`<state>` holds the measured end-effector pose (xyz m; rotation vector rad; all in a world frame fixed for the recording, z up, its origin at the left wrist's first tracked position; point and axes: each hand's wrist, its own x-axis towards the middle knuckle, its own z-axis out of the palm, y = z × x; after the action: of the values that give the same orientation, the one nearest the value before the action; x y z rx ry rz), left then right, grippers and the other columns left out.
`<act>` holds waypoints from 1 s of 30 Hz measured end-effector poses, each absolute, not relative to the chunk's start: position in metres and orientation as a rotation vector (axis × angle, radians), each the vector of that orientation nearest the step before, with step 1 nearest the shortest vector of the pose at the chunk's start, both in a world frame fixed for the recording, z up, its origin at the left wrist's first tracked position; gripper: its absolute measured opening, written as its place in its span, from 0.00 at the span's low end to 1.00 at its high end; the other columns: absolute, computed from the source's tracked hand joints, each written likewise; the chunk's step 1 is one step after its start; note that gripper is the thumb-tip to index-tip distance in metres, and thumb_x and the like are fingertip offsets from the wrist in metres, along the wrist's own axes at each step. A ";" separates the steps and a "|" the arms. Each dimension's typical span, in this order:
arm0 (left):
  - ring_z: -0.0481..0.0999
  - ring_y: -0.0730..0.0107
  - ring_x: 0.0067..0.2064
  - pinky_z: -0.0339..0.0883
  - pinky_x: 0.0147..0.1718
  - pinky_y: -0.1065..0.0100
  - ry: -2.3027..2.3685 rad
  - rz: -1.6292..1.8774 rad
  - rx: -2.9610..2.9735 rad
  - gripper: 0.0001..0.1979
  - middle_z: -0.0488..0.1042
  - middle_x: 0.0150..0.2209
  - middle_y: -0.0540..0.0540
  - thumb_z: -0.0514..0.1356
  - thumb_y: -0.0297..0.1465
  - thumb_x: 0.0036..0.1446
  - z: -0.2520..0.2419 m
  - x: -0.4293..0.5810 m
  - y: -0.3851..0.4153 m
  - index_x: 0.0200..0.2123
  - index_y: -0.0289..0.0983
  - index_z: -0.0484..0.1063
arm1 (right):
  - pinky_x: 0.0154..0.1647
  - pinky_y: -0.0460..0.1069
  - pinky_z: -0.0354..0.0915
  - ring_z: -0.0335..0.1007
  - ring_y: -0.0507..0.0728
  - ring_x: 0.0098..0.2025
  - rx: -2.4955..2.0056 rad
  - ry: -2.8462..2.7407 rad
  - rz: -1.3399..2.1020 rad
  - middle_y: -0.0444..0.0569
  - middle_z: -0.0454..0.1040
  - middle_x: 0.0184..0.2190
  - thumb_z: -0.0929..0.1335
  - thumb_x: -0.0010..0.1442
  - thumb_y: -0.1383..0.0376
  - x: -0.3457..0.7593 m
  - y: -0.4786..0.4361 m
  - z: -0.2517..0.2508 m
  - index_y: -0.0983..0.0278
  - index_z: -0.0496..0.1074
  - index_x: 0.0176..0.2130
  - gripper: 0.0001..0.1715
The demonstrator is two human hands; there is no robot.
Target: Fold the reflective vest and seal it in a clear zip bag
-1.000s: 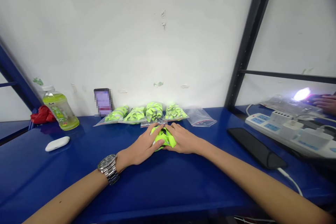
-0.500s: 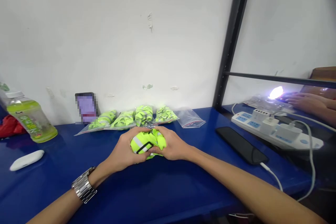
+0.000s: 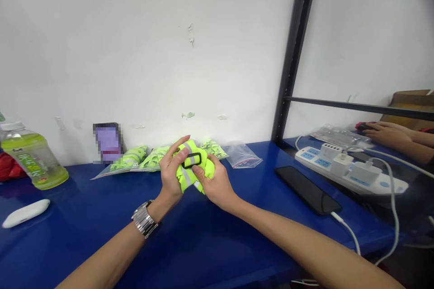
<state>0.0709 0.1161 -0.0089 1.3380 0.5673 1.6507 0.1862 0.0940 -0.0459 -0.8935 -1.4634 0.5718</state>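
A fluorescent yellow-green reflective vest, bunched into a wad with silver strips and a black buckle, is held above the table between both hands. My left hand wraps its left side, thumb on top by the buckle and the index finger extended. On the right side, my right hand grips the wad, its thumb pressing just below the buckle. Behind the hands, several clear zip bags with similar green bundles lie along the wall; some are partly hidden by my left hand and the vest. A flat clear zip bag lies to their right.
On the left are a green drink bottle, a white case and a propped phone. To the right lie a black phone on a cable and a power strip. Another person's hands are beyond the rack post.
The vest wad has been raised and turned, so the buckle now sits higher. My left hand has moved up and right, more upright. The view has shifted slightly.
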 end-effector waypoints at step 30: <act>0.71 0.70 0.30 0.67 0.31 0.70 0.596 1.791 1.669 0.13 0.73 0.30 0.50 0.63 0.28 0.43 0.000 0.106 0.091 0.37 0.35 0.73 | 0.44 0.50 0.70 0.75 0.57 0.42 -0.297 -0.609 1.541 0.44 0.79 0.39 0.68 0.57 0.54 0.196 0.097 -0.031 0.60 0.74 0.41 0.15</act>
<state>0.1060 0.0915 -0.0003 1.6691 0.5963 1.7906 0.1965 0.0970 -0.0312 -0.2969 -0.6087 1.5407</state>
